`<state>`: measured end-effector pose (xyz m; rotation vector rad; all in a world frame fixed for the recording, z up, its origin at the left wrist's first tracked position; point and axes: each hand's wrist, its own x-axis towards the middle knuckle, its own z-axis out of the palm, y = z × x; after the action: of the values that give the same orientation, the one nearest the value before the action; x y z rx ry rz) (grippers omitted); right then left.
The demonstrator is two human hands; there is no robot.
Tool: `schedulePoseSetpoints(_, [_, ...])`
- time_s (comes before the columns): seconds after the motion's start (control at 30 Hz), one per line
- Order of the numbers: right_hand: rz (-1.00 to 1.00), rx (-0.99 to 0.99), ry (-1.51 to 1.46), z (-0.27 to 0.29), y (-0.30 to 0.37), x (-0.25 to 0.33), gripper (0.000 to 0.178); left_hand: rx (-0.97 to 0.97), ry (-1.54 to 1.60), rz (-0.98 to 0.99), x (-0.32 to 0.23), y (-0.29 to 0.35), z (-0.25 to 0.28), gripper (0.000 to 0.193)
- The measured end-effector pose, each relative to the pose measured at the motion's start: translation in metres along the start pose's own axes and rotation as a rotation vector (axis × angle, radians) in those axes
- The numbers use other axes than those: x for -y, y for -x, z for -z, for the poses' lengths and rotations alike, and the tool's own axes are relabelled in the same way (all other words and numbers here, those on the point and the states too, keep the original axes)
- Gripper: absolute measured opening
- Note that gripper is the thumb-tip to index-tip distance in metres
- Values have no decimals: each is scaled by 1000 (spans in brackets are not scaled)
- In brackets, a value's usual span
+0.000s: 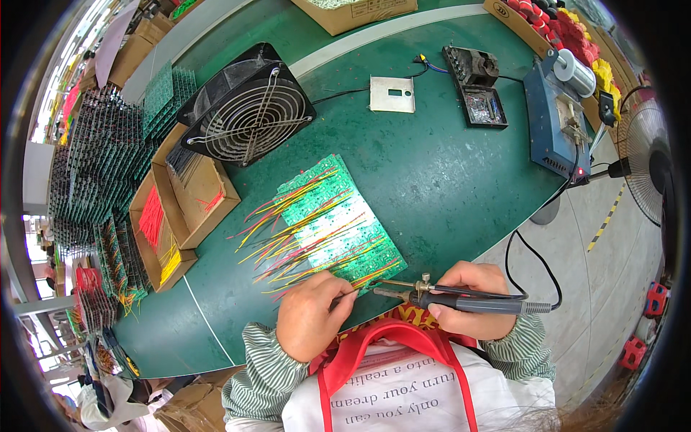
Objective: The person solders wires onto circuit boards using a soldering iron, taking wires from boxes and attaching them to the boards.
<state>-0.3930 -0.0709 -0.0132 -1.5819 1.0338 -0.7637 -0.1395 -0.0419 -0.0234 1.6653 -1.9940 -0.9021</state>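
Note:
My right hand [473, 291] is wrapped round a soldering iron [489, 304] with a brass-coloured solder feeder clamped near its front. The iron's tip points left, at the near edge of a green circuit board panel [363, 237]. Rows of thin red, yellow and dark wires [291, 241] stick out from the panel's left side. At the panel's near corner my left hand [314, 314] is closed, thumb and fingertips pinching a thin dark wire [351, 291] close to the tip. The exact joint there is too small to make out.
A black fan [248, 108] stands beyond the panel, beside a cardboard tray [188, 209] of cut wires. Stacked circuit boards [101, 165] rise at left. At back right are a black holder box [484, 106], a white plate [392, 94] and a blue soldering station [551, 119] with a solder spool.

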Motion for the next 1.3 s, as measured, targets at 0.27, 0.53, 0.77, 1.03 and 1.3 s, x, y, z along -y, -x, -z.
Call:
schedulePoseSetpoints(0.27, [-12, 35, -13, 0, -3, 3, 18, 17, 0, 40, -2, 0, 0, 7])
schedulePoseSetpoints(0.53, [9, 9, 19, 8, 0, 3, 19, -35, -57, 14, -6, 0, 7, 7])
schedulePoseSetpoints(0.77, [47, -77, 31, 14, 7, 0, 18, -310, -331, -38, -20, -3, 29, 6])
schedulePoseSetpoints(1.03, [39, -95, 37, 17, 6, -3, 18, -26, -96, -57, -16, -16, -9, 9])
schedulePoseSetpoints(1.3, [27, -44, 35, 17, 2, -6, 19, -11, -92, -47, -15, -18, -10, 10])
